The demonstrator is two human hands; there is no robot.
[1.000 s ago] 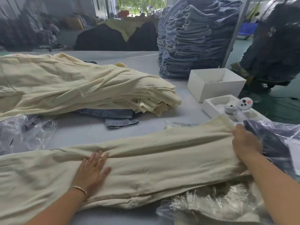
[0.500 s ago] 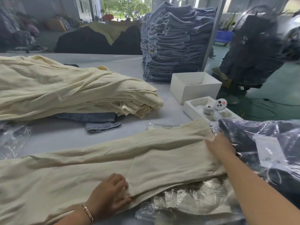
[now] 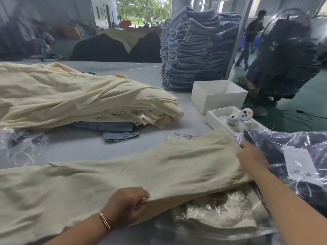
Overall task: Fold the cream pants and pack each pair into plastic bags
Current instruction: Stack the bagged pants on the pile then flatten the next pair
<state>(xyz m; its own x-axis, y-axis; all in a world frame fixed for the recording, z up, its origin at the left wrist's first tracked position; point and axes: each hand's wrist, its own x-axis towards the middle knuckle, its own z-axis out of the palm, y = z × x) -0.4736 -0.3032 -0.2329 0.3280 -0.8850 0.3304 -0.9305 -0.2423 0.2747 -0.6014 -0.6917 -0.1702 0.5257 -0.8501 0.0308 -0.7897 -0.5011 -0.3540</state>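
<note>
- Cream pants [image 3: 141,174]: one pair lies flat and lengthwise across the near counter [image 3: 79,144], its right end over a bagged cream garment [image 3: 221,214].
- Left hand [image 3: 127,207]: grip clenched on the near long edge of the pants, fingers curled under the cloth and thumb on top.
- Right hand [image 3: 253,158]: it rests at the far right end of the pants; whether the fingers pinch the hem or only press it cannot be told.
- Step in hand, as judged: folding the pair. To do it well, lift both held points together, keep the edge taut between the hands, lay edge on edge, and smooth the creases before the next fold.
- Counts: one pair being folded; one heap of unfolded cream pants [image 3: 79,96], pairs not countable; one tall stack of blue garments [image 3: 196,50]; one bagged dark garment [image 3: 292,156]; one white box [image 3: 217,96]; one white tray [image 3: 219,115].
</note>
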